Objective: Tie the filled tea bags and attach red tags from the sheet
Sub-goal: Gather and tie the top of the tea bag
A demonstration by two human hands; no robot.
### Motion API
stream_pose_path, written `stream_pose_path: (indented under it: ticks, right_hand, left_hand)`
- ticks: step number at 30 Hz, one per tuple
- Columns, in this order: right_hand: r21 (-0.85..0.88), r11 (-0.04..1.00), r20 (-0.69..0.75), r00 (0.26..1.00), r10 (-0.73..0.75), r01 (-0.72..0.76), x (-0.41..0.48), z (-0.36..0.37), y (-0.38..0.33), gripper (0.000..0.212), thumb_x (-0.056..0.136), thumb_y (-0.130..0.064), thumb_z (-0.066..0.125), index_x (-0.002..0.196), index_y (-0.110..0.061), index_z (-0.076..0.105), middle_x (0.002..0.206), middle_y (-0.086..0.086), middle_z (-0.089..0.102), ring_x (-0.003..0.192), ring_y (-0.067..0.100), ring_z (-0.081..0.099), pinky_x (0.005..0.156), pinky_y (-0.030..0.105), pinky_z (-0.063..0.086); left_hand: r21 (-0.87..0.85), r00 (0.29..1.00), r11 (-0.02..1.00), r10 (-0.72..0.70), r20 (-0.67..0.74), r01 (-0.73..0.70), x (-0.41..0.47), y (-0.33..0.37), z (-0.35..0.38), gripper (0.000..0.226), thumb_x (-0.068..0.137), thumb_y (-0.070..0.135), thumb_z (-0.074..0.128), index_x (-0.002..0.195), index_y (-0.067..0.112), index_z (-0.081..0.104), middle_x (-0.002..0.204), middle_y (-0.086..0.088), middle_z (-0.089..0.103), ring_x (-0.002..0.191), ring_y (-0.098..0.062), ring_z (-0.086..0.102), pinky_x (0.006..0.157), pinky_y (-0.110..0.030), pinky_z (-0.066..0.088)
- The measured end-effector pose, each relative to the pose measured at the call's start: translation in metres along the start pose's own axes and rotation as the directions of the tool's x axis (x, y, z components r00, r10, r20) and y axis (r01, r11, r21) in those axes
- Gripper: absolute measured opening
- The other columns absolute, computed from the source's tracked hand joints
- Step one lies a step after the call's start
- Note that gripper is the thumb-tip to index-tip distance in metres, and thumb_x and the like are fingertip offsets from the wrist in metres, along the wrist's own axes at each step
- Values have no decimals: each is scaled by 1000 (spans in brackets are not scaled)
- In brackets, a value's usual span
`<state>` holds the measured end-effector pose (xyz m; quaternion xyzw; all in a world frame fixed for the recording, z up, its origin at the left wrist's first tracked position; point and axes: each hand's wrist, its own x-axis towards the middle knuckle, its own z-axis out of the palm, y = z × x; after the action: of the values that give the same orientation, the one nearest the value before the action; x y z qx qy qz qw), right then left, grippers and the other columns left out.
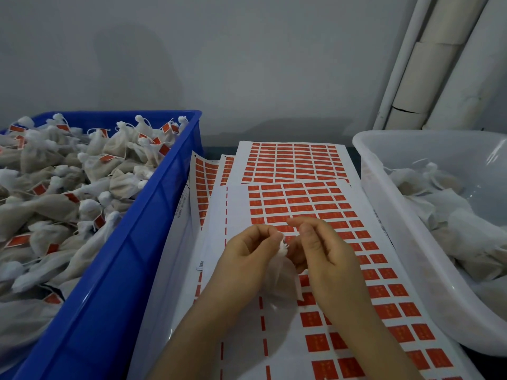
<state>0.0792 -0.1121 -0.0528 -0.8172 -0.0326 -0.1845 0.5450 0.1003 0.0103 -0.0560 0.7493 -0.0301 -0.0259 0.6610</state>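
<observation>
From the head camera, you have one filled tea bag (279,281) held up between both hands, just above the nearest sheet of red tags (315,204). Your left hand (247,259) pinches the gathered neck of the bag, fingers curled round it, with the white ruffle of the mouth poking out beside your fingertips. Your right hand (326,256) is curled in close on the other side of that neck; its fingers look pinched together as if on the drawstring, though the string itself is too fine to make out.

This reads as the tying step: the neck is bunched but no tag hangs from this bag. Next you would need to cinch the knot snug, then peel one red tag off the sheet under your hands and fix it to the string end.

The blue crate (153,204) on your left holds tied, tagged bags; the white tub (389,204) on your right holds untagged ones.
</observation>
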Motion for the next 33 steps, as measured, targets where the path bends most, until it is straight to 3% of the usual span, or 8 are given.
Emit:
stream_pose_path:
  ticks: [5,9,13,16,19,22,25,33]
  right_hand:
    - [-9,1000,7,1000,29,-29,1,0,3,32,82,-47,33,103,-36,56,67,-17,62,70,-7,60,60,4,47]
    - [9,998,52,996,67,-68,0,1,3,34,79,-50,33,103,-37,54,60,-18,61,61,-2,61,53,7,47]
    - [-17,996,137,987,87,-86,-2,5,2,31,73,-59,33,91,-45,54,65,-28,58,73,-14,58,59,2,45]
    - [111,980,150,977,149,-167,0,3,-4,21,69,-57,44,85,-48,54,72,-31,61,76,-19,57,56,1,43]
    - [213,953,170,969,180,-215,3,-3,-3,30,64,-58,54,90,-46,62,84,-26,67,81,-4,65,66,12,53]
    - [298,914,186,956,226,-274,1,-3,-2,40,51,-65,58,87,-49,66,95,-22,69,91,5,65,80,25,55]
    - [375,870,204,944,258,-319,1,-2,-1,48,46,-62,61,88,-41,71,97,-15,70,95,14,65,86,38,54]
    - [390,869,141,952,271,-305,2,-4,1,42,50,-62,57,79,-36,73,83,-8,71,88,18,66,81,31,55]
  left_hand:
    - [-39,993,999,22,-115,-26,2,-3,5,13,94,36,47,88,32,59,86,18,65,86,-8,64,69,-18,55]
    - [-33,986,995,93,-138,-98,0,3,4,7,89,45,45,92,47,51,85,33,64,79,4,66,55,-11,52]
    - [-52,987,987,148,-66,-151,-4,8,5,26,76,53,45,95,40,55,87,38,63,84,13,62,54,-6,47]
    - [-31,987,987,160,-11,-161,-5,9,5,22,73,52,47,90,43,58,84,26,68,79,1,67,55,-12,51]
    - [-69,993,991,113,22,-111,-5,9,4,15,72,49,51,82,48,61,77,12,70,66,-10,68,54,-18,53]
    - [-168,999,986,23,43,-16,-2,6,3,23,70,44,55,83,31,69,81,0,71,74,-20,68,66,-33,58]
    - [-224,992,975,17,122,11,-2,5,2,30,72,40,55,87,18,69,69,-1,69,67,-18,66,63,-28,56]
    - [-244,982,969,-2,191,50,-4,6,2,33,71,36,59,87,9,69,57,0,64,49,-11,58,55,-21,50]
